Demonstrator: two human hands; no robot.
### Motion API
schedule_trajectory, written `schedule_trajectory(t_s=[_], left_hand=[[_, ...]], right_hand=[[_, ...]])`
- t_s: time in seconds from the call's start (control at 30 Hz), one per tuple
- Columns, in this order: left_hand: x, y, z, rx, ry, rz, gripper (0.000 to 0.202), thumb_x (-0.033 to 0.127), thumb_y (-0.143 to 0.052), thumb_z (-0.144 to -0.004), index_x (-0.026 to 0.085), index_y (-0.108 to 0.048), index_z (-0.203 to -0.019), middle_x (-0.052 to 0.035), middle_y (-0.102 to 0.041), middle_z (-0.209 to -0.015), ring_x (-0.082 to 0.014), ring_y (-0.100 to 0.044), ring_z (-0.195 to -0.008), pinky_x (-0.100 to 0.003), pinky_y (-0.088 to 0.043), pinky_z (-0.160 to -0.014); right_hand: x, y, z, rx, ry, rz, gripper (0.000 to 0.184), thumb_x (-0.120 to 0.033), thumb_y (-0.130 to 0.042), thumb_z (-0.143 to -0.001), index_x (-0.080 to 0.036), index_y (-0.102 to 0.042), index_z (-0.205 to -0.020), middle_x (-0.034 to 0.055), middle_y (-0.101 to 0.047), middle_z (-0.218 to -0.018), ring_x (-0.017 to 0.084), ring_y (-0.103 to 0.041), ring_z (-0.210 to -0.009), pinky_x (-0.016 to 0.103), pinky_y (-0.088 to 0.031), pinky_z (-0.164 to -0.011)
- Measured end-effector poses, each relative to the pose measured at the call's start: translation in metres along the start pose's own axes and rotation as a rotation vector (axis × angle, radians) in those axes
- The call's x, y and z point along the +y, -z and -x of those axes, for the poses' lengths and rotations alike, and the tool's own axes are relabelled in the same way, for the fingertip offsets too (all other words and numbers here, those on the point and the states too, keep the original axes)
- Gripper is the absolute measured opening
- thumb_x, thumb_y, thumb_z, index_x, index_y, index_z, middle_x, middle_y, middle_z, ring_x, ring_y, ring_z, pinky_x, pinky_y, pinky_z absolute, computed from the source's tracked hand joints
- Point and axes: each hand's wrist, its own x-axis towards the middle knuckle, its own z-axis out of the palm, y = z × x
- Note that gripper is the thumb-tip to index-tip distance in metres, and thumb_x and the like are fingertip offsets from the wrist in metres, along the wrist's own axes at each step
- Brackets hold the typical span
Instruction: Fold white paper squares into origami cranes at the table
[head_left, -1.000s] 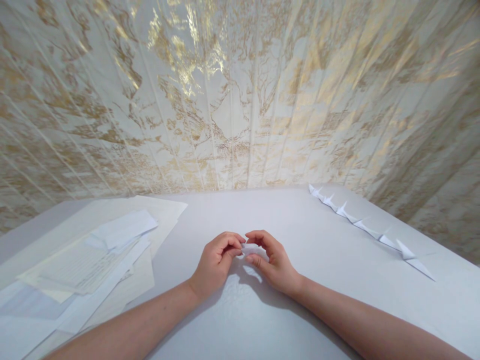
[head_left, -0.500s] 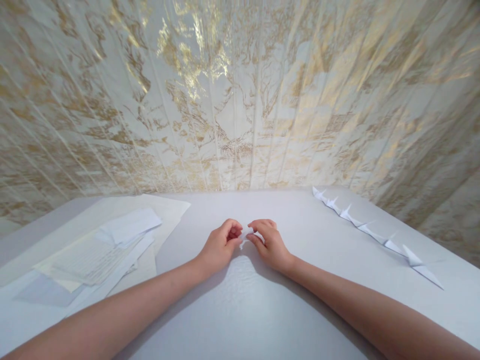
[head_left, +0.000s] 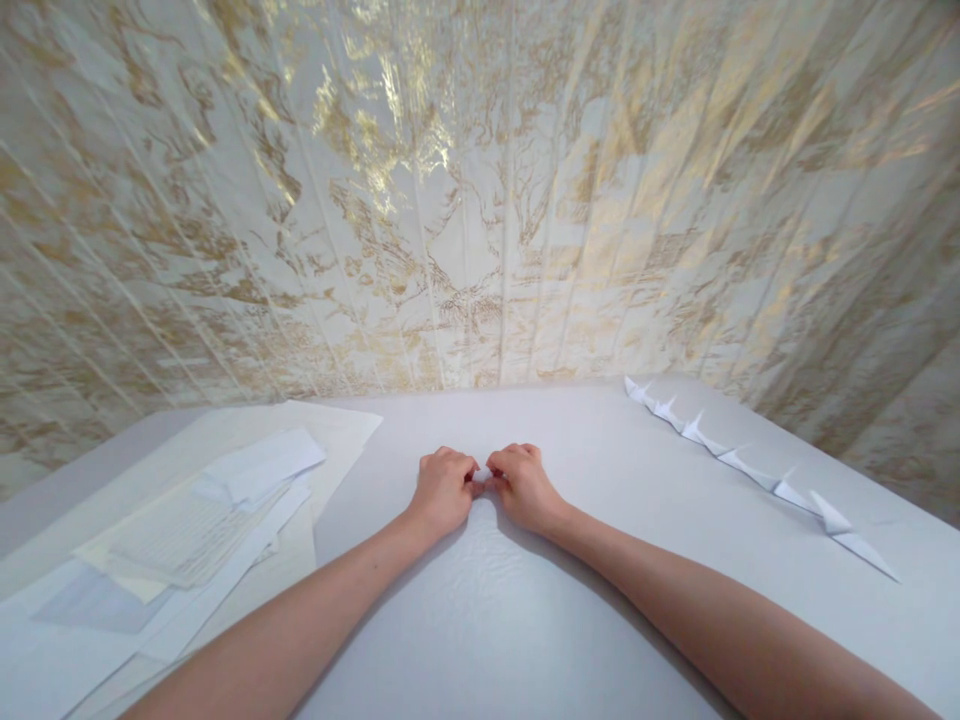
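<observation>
A small piece of white folded paper (head_left: 484,474) shows between my two hands, mostly covered by the fingers. My left hand (head_left: 445,488) pinches it from the left, with the fingers curled and the thumb close to the other thumb. From the right, my right hand (head_left: 523,485) grips it in the same way. Both hands rest low over the white table (head_left: 487,630), near its middle. The folded shape of the paper cannot be made out.
Along the right side of the table runs a row of several folded white paper figures (head_left: 731,459) with pointed tips. At the left lies a pile of loose paper sheets (head_left: 187,530), some with writing. Behind the table stands a wall with gold-patterned covering (head_left: 465,220).
My hands have drawn closer together and the fingers have curled tighter round the paper, which is now more hidden. The view has shifted slightly.
</observation>
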Motion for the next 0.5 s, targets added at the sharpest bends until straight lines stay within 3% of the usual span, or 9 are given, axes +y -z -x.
schedule_trajectory(t_s=[0.27, 0.5], left_hand=[[-0.0038, 0.0031, -0.0006, 0.005, -0.093, -0.019, 0.027, 0.022, -0.052, -0.079, 0.018, -0.056, -0.052, -0.0036, -0.06, -0.062, -0.0207, -0.052, -0.076, -0.032, -0.032, -0.071], [0.0022, 0.0056, -0.0009, 0.069, -0.004, 0.245, 0.009, 0.015, -0.059, -0.067, 0.019, -0.057, -0.059, -0.0003, -0.059, -0.063, -0.018, -0.051, -0.071, -0.03, -0.033, -0.072]], right_hand=[[0.0044, 0.0017, -0.0042, -0.007, -0.051, -0.052, 0.01, -0.012, -0.062, -0.071, -0.017, -0.058, -0.064, 0.0008, -0.06, -0.064, 0.016, -0.052, -0.07, 0.028, -0.033, -0.068], [-0.0008, 0.0013, -0.0018, 0.014, 0.006, -0.017, 0.011, -0.014, -0.06, -0.073, -0.015, -0.058, -0.063, 0.0025, -0.061, -0.066, 0.017, -0.053, -0.075, 0.033, -0.032, -0.076]])
